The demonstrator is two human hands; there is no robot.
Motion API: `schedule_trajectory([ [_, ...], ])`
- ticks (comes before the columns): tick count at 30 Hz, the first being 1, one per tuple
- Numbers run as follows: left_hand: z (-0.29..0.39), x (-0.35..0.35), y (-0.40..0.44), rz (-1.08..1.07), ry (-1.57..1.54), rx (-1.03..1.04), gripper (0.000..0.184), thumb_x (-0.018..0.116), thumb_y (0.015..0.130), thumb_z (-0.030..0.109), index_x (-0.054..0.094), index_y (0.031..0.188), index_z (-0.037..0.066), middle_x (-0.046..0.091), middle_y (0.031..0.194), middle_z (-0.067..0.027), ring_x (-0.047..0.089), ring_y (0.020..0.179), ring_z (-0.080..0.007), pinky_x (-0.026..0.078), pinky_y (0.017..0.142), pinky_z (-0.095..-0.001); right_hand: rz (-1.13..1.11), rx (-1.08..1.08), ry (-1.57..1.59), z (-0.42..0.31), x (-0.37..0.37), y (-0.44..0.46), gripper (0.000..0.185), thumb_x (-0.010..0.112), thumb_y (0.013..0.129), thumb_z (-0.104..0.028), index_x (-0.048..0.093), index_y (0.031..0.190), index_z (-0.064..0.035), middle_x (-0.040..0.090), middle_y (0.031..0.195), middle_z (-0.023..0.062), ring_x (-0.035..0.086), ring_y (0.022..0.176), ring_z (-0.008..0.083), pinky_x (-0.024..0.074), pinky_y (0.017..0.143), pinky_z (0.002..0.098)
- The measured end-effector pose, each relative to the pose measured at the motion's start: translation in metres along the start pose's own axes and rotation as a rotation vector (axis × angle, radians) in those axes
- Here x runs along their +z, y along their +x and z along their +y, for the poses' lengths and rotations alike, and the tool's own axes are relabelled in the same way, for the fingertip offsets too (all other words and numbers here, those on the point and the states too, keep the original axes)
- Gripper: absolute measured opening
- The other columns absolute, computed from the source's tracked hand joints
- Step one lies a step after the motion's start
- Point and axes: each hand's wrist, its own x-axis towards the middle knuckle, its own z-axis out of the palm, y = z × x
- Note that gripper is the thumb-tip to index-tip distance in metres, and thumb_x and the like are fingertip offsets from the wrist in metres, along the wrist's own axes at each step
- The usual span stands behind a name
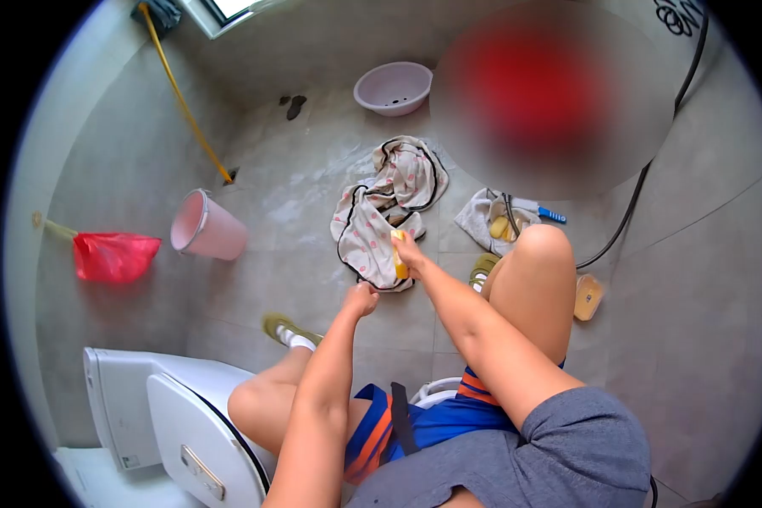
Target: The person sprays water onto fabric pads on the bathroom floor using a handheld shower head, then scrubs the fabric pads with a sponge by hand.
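A white cloth (366, 223) with pink spots and black trim lies crumpled on the grey tiled floor in front of me. My left hand (361, 299) is closed on its near black-trimmed edge. My right hand (410, 255) grips a long yellow block (400, 262) resting against the cloth's right side; whether it is a bar of soap or a brush I cannot tell. To the right lies a small greyish cloth (476, 212) with yellow pieces and a blue-handled tool (553, 215) beside it.
A lilac basin (393, 88) stands beyond the cloth. A pink bucket (209, 227) and a red plastic bag (117, 256) are at left, a white toilet (199, 423) at near left. An orange-yellow tub (588, 297) and black hose (625, 222) are at right. The upper right is blurred.
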Motion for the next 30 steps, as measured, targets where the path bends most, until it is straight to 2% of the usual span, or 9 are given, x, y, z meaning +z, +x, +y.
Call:
schedule_trajectory([
  [7,-0.022,0.04,0.001,0.002,-0.136,-0.044,0.028,0.06,0.084,0.02,0.066,0.107,0.006,0.064,0.115,-0.0179,0.059,0.111,-0.0337,0.048,0.096,-0.0415,-0.074,0.059,0.042,-0.026,-0.005,-0.07,0.037,0.047,0.099,-0.034,0.041,0.132,-0.0194,0.054,0.09,0.0019,0.053,0.079,0.0146,0.0483,0.065,0.0341],
  [8,-0.026,0.049,0.008,0.021,-0.157,-0.081,0.029,0.059,0.084,0.019,0.065,0.109,0.006,0.062,0.118,-0.0175,0.058,0.113,-0.0338,0.047,0.097,-0.042,-0.144,0.093,-0.019,-0.002,-0.018,-0.045,0.049,0.046,0.099,-0.041,0.028,0.143,-0.0313,0.052,0.111,0.0015,0.053,0.091,0.0188,0.0492,0.072,0.0419],
  [11,-0.026,0.08,0.017,0.058,-0.232,-0.166,0.031,0.056,0.086,0.017,0.062,0.114,0.006,0.056,0.124,-0.0166,0.053,0.118,-0.0343,0.046,0.099,-0.0435,-0.08,0.21,-0.093,-0.008,-0.001,-0.078,0.049,0.046,0.099,-0.039,0.028,0.144,-0.0318,0.05,0.115,0.001,0.051,0.096,0.0186,0.0478,0.076,0.043],
  [12,-0.016,0.068,0.007,0.073,-0.251,-0.167,0.031,0.055,0.087,0.016,0.061,0.115,0.005,0.054,0.126,-0.0165,0.052,0.12,-0.0345,0.045,0.099,-0.044,-0.019,0.158,-0.118,-0.01,0.011,-0.089,0.044,0.047,0.099,-0.037,0.039,0.137,-0.0173,0.053,0.105,0.003,0.053,0.087,0.0166,0.0484,0.071,0.0358],
  [15,-0.006,0.08,0.017,0.213,-0.248,-0.144,0.032,0.062,0.084,0.017,0.059,0.113,0.004,0.052,0.124,-0.016,0.049,0.12,-0.0339,0.045,0.099,-0.0432,0.042,0.078,-0.158,0.021,0.01,-0.06,0.049,0.049,0.098,-0.036,0.037,0.141,-0.0162,0.055,0.117,0.0054,0.055,0.095,0.021,0.0474,0.082,0.0363],
  [21,-0.008,0.119,0.059,0.521,-0.128,0.008,0.042,0.064,0.08,0.015,0.056,0.121,0.005,0.049,0.127,-0.0133,0.045,0.123,-0.0316,0.038,0.106,-0.0456,0.087,-0.428,-0.764,0.045,0.006,0.01,0.054,0.055,0.093,-0.035,0.041,0.141,-0.0138,0.049,0.135,0.017,0.054,0.113,0.0321,0.0433,0.095,0.0374],
  [24,-0.013,0.122,0.07,0.544,-0.059,0.007,0.047,0.068,0.077,0.019,0.055,0.121,0.006,0.052,0.122,-0.0102,0.048,0.117,-0.0273,0.036,0.105,-0.0476,0.043,-0.596,-1.137,0.041,0.009,0.033,0.054,0.061,0.089,-0.036,0.045,0.139,-0.0239,0.048,0.131,0.0192,0.053,0.11,0.0372,0.043,0.093,0.0442],
  [29,-0.032,0.14,0.08,0.315,-0.039,0.034,0.037,0.073,0.073,0.028,0.061,0.104,0.011,0.06,0.1,-0.0045,0.053,0.103,-0.0219,0.042,0.096,-0.048,-0.176,-1.032,-1.644,0.047,0.022,0.043,0.051,0.066,0.083,-0.035,0.052,0.132,-0.0357,0.049,0.125,0.0161,0.05,0.112,0.0328,0.0408,0.09,0.0459],
  [30,-0.036,0.153,0.079,0.414,-0.051,0.075,0.027,0.072,0.073,0.026,0.062,0.094,0.012,0.06,0.091,-0.0033,0.054,0.095,-0.0224,0.045,0.085,-0.0445,-0.244,-1.063,-1.703,0.053,0.022,0.048,0.05,0.067,0.083,-0.035,0.053,0.13,-0.0361,0.049,0.124,0.0157,0.05,0.112,0.0317,0.0405,0.09,0.0452],
])
